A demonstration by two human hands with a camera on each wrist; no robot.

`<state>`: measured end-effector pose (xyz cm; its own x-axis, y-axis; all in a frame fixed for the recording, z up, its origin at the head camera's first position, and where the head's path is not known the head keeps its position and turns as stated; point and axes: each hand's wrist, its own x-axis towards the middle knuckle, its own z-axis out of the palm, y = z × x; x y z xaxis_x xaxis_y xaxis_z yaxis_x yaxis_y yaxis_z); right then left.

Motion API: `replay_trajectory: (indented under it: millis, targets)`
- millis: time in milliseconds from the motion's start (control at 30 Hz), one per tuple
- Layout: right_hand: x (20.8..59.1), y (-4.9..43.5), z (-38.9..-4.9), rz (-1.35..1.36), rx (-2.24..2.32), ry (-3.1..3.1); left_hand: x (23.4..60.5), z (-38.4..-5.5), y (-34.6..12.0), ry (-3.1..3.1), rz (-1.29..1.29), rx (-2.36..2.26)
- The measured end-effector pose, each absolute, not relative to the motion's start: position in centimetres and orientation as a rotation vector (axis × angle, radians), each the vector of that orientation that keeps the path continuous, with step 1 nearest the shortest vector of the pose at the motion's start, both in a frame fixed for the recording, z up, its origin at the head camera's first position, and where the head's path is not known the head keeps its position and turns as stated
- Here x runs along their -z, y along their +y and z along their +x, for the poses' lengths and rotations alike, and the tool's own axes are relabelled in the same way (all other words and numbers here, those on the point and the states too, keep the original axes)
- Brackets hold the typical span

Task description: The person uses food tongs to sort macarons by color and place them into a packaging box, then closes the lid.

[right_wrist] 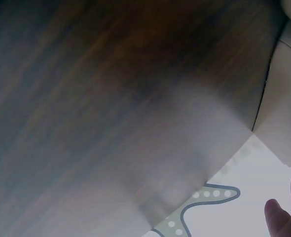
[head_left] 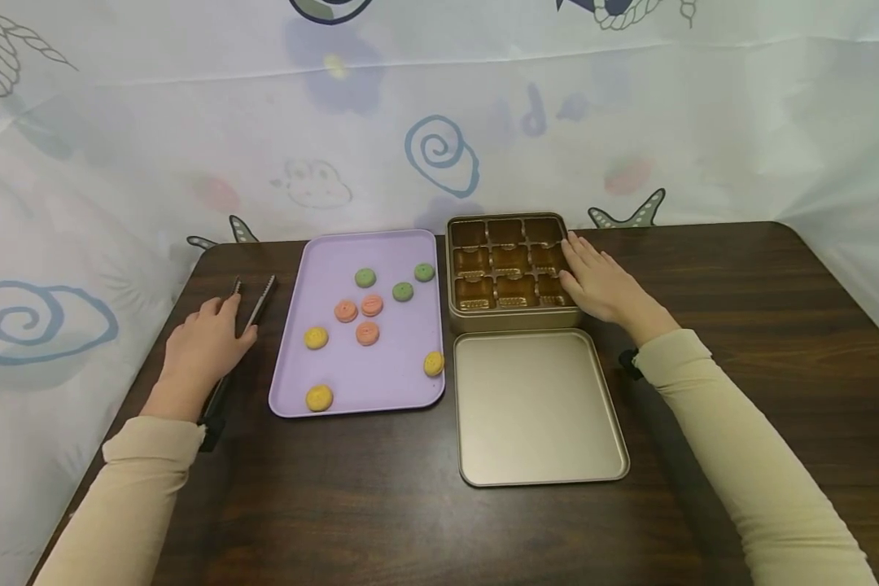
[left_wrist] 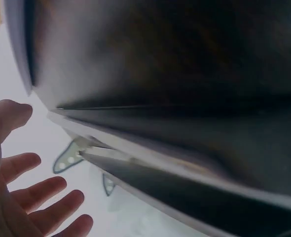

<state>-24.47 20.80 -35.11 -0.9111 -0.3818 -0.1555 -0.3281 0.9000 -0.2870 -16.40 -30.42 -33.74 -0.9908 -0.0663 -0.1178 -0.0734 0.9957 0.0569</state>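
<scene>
My left hand (head_left: 203,346) is over the metal tongs (head_left: 262,301) at the table's left side. In the left wrist view its fingers are spread and loosely bent, apart from the tongs (left_wrist: 190,167). My right hand (head_left: 602,285) rests straight fingers against the right rim of a gold tin (head_left: 513,321). The tin holds a brown divided insert (head_left: 511,259) with several hollow compartments. Between the hands, a lilac tray (head_left: 381,378) bears small macarons: three green (head_left: 365,277), three pink (head_left: 367,333) and three yellow (head_left: 319,398).
A gold lid (head_left: 538,407) lies flat in front of the tin. Everything stands on a dark wooden table (head_left: 381,505). Behind the table hangs a white patterned cloth (head_left: 264,122).
</scene>
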Motion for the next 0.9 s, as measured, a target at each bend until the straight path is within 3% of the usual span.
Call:
replay_trajectory:
  millis: [900]
  targets:
    - [35.4,20.6,-24.2,-0.543,0.348,2.905,34.9,-16.2,-32.6,2.905,-0.184,-0.194]
